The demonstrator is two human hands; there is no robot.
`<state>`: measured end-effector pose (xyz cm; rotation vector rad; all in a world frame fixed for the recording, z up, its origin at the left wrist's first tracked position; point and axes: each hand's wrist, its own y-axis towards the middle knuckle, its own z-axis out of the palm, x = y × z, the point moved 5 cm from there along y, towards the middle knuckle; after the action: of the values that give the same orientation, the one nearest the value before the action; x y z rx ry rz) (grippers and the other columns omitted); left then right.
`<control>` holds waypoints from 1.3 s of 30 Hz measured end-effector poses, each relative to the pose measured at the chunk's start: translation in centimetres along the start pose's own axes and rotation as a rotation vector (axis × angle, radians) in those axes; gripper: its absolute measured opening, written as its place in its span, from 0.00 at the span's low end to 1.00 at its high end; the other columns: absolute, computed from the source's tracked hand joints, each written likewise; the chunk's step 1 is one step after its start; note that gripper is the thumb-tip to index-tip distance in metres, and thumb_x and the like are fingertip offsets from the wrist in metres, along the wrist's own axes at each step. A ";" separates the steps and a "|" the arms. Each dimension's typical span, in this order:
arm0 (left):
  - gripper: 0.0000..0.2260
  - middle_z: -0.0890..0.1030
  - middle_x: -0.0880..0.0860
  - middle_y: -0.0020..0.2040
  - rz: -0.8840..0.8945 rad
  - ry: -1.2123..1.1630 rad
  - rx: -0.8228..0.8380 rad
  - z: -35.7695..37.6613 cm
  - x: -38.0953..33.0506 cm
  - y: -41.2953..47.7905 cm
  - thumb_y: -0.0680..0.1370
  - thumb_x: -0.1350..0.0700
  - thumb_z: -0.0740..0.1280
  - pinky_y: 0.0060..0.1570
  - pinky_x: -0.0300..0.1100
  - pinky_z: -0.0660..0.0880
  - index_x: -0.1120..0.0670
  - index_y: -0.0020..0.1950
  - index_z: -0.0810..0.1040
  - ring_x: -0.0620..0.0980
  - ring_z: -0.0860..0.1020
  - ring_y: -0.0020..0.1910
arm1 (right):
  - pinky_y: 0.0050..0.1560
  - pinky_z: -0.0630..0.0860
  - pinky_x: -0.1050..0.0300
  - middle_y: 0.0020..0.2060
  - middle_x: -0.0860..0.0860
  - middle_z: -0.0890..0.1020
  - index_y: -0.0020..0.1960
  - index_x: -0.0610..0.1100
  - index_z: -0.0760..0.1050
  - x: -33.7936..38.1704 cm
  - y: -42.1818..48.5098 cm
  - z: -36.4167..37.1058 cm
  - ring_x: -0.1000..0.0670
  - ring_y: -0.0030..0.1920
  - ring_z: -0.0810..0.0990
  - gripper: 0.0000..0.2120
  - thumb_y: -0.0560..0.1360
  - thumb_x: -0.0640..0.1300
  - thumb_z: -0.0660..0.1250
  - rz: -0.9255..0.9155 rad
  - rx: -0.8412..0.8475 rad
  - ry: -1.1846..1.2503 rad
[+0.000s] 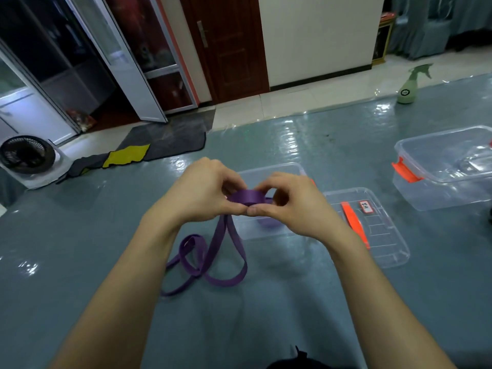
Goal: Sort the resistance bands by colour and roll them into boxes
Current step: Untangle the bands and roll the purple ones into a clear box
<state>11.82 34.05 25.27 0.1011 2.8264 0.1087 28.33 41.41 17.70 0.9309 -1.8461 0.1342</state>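
Note:
A purple resistance band (pixel 247 197) is partly wound into a small coil, and both hands pinch that coil above the table. My left hand (pixel 202 190) grips its left side, my right hand (pixel 290 206) its right side. The loose rest of the band hangs down and lies in loops on the grey-blue table (pixel 213 262). Right behind the hands stands a clear plastic box (pixel 269 171) with a rolled purple band (pixel 269 222) inside, mostly hidden by my right hand.
A clear lid with orange clips and a label (pixel 372 225) lies to the right of that box. A second clear box with an orange clip (pixel 442 169) stands at the far right. A green spray bottle (pixel 410 86) stands at the back right edge.

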 end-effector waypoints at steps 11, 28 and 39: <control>0.19 0.91 0.51 0.48 -0.077 -0.616 -0.045 1.0 2.8 2.1 0.67 0.62 0.86 0.56 0.41 0.85 0.53 0.56 0.89 0.47 0.90 0.50 | 0.46 0.81 0.43 0.40 0.48 0.81 0.51 0.42 0.82 -0.3 2.2 -1.5 0.46 0.39 0.83 0.08 0.78 0.43 0.79 -0.118 -0.157 0.002; 0.17 0.90 0.44 0.44 0.001 -0.244 -0.011 -0.3 3.2 5.2 0.67 0.51 0.88 0.54 0.40 0.85 0.47 0.55 0.90 0.41 0.88 0.46 | 0.47 0.81 0.43 0.38 0.51 0.80 0.52 0.43 0.83 -1.9 4.2 -1.2 0.45 0.40 0.82 0.09 0.75 0.42 0.81 -0.074 -0.120 0.047; 0.16 0.91 0.52 0.49 -0.076 -0.863 -0.321 1.9 3.3 4.5 0.67 0.56 0.85 0.51 0.37 0.83 0.52 0.53 0.89 0.49 0.90 0.49 | 0.48 0.84 0.55 0.46 0.42 0.87 0.53 0.40 0.81 -3.3 5.0 0.4 0.46 0.39 0.87 0.11 0.74 0.43 0.77 0.037 -0.153 1.092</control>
<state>9.51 38.91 22.87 -0.0307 1.9222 0.3923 25.39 46.48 16.35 0.5242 -0.8386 0.4224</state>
